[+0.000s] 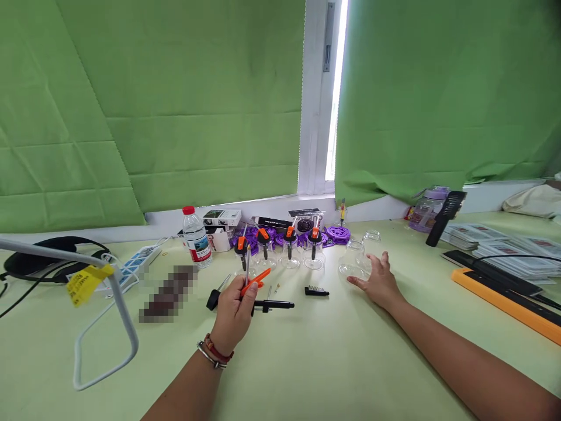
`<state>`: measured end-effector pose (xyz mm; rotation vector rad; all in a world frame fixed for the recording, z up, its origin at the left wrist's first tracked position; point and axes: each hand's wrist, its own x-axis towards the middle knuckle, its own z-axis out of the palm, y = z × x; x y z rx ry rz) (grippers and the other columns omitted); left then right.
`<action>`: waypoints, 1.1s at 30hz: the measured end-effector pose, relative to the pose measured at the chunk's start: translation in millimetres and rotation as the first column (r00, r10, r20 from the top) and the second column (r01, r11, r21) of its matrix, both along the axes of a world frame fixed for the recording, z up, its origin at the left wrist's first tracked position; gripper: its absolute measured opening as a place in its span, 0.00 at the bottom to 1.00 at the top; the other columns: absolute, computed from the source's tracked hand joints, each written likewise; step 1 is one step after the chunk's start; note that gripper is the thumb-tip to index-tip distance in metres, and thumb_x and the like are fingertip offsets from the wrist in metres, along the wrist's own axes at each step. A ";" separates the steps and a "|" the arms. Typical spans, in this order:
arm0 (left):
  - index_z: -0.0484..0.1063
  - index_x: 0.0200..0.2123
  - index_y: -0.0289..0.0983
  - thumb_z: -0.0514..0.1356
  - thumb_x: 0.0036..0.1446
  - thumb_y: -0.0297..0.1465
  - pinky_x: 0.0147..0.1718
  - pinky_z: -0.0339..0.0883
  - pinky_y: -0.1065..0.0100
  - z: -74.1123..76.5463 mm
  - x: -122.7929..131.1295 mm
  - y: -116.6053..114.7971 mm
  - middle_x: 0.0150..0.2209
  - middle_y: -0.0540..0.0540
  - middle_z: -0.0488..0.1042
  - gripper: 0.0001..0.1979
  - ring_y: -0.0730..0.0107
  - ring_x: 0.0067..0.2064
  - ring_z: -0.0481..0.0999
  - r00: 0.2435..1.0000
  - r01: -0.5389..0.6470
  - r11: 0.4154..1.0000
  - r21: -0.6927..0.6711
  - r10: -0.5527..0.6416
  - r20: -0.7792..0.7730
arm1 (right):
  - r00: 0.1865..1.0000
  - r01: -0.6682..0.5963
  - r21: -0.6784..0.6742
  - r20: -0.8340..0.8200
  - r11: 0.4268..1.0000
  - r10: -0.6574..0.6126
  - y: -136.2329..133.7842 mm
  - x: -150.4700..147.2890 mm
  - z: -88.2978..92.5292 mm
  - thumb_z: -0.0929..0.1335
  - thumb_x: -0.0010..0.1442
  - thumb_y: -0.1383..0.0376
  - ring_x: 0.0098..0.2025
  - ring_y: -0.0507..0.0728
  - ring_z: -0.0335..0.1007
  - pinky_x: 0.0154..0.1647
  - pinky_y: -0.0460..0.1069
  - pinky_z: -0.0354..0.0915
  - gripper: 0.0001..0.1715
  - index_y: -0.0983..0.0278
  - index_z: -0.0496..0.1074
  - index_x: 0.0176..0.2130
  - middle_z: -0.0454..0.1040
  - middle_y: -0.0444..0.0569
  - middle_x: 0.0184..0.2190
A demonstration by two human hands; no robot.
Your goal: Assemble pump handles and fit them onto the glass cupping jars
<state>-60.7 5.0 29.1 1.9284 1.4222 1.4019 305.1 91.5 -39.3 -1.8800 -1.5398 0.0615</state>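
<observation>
My left hand (236,310) is closed around an orange two-pronged piece (258,282) and a thin metal rod that points upward. Beneath it a black tube-shaped part (280,304) lies on the table, partly hidden by the hand. My right hand (379,280) has thumb and fingers spread beside a clear round-bellied glass bottle (353,260); whether they touch it I cannot tell. Another clear glass bottle (371,236) stands just behind. Between the hands lies a black part with a spring (316,290), near tiny loose pieces (277,286). A black knob with a metal rod (213,299) is left of my left hand.
Several glass bottles with orange-and-black tops (289,248) stand in a row before purple parts (337,235). Leftward are a water bottle (197,240), a power strip (140,263) and a white metal frame (127,327). An orange-and-black tool (504,304) and stacked packets (504,251) lie right.
</observation>
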 end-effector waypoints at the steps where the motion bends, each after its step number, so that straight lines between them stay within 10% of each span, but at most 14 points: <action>1: 0.62 0.28 0.39 0.49 0.62 0.40 0.27 0.56 0.70 -0.1 0.2 0.1 0.24 0.53 0.61 0.14 0.72 0.26 0.60 1.000 0.004 1.000 -0.007 -0.004 0.006 | 1.000 -0.006 0.073 0.014 0.997 0.005 -5.0 -5.1 5.1 0.70 0.47 0.45 0.68 0.71 0.37 0.60 0.63 0.50 0.49 0.68 0.57 0.58 0.34 0.67 0.67; 5: 0.62 0.27 0.38 0.50 0.62 0.40 0.27 0.54 0.71 0.5 2.8 -0.8 0.24 0.53 0.61 0.14 0.73 0.26 0.59 0.999 0.041 0.999 -0.035 -0.040 0.024 | 0.967 -0.248 0.354 0.026 0.902 0.255 -36.6 -50.8 40.5 0.65 0.56 0.47 0.66 0.68 0.46 0.61 0.62 0.51 0.35 0.63 0.60 0.56 0.48 0.60 0.66; 10: 0.63 0.24 0.37 0.49 0.62 0.40 0.26 0.53 0.70 7.1 4.8 -3.3 0.22 0.53 0.59 0.18 0.74 0.25 0.57 0.959 0.270 0.945 -0.185 -0.281 -0.036 | 0.660 -0.654 0.100 -0.409 0.750 0.630 -68.2 -131.0 82.8 0.61 0.61 0.48 0.39 0.58 0.71 0.39 0.51 0.66 0.24 0.62 0.73 0.40 0.77 0.51 0.35; 14: 0.64 0.23 0.36 0.49 0.62 0.40 0.25 0.52 0.70 11.0 0.2 -1.8 0.21 0.52 0.61 0.19 0.74 0.25 0.58 0.874 0.430 0.833 -0.349 -0.481 -0.070 | 0.504 -0.708 -0.045 -0.731 0.705 0.459 -65.5 -167.0 88.0 0.62 0.60 0.48 0.19 0.49 0.57 0.23 0.46 0.56 0.26 0.65 0.68 0.23 0.64 0.42 0.15; 21: 0.64 0.23 0.36 0.51 0.61 0.41 0.24 0.50 0.71 10.4 -13.7 6.1 0.21 0.53 0.61 0.19 0.75 0.24 0.56 0.885 0.403 0.792 -0.459 -0.464 -0.023 | 0.332 -0.731 -0.090 -0.913 0.677 0.237 -41.7 -181.9 72.0 0.66 0.56 0.50 0.14 0.45 0.45 0.17 0.45 0.44 0.23 0.64 0.63 0.21 0.57 0.37 0.11; 27: 0.66 0.23 0.36 0.53 0.58 0.43 0.22 0.48 0.71 6.5 -16.5 11.9 0.20 0.51 0.65 0.18 0.75 0.22 0.57 0.909 0.408 0.723 -0.558 -0.382 0.168 | 0.323 -0.759 0.054 -0.834 0.648 0.447 -26.3 -183.6 65.0 0.72 0.50 0.59 0.21 0.46 0.56 0.23 0.44 0.54 0.12 0.65 0.69 0.29 0.71 0.42 0.21; 33: 0.66 0.22 0.36 0.54 0.58 0.43 0.21 0.46 0.71 -2.0 -18.5 16.9 0.19 0.52 0.62 0.18 0.75 0.22 0.57 0.908 0.414 0.711 -0.569 -0.368 0.201 | 0.398 -0.739 -0.067 -0.846 0.671 0.354 -17.1 -185.3 57.0 0.67 0.56 0.52 0.15 0.46 0.51 0.15 0.44 0.48 0.20 0.64 0.64 0.24 0.67 0.42 0.15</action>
